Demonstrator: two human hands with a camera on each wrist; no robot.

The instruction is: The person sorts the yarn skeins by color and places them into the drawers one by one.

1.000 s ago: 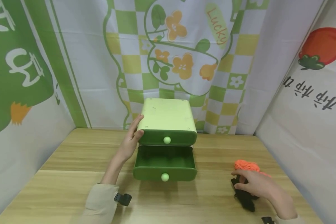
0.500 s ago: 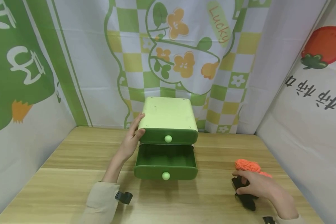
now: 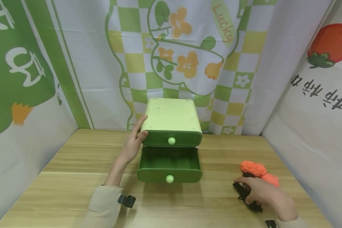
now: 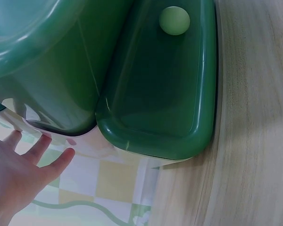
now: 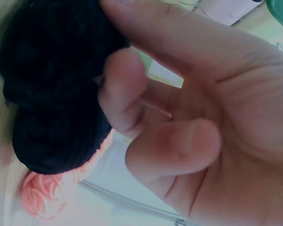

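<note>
A small light-green drawer cabinet (image 3: 172,115) with dark green fronts stands at the table's back. One drawer (image 3: 154,175), below the top one, is pulled out, and its visible inside is bare. Under it, in the left wrist view, a lower drawer front (image 4: 155,94) sits pushed in. My left hand (image 3: 131,147) rests with extended fingers against the cabinet's left side. At the right, my right hand (image 3: 263,191) pinches a bundle of black yarn (image 3: 239,190) between thumb and fingers. In the right wrist view the black yarn (image 5: 56,84) lies at the fingertips.
Two bundles of orange yarn (image 3: 253,167) lie just behind the right hand. The wooden table (image 3: 211,205) is enclosed by a patterned curtain (image 3: 134,63) at the back and printed cloth on both sides.
My right hand has closed in on the black yarn, which has shifted and turned slightly. More of the orange yarn shows now. My left hand keeps its place on the cabinet.
</note>
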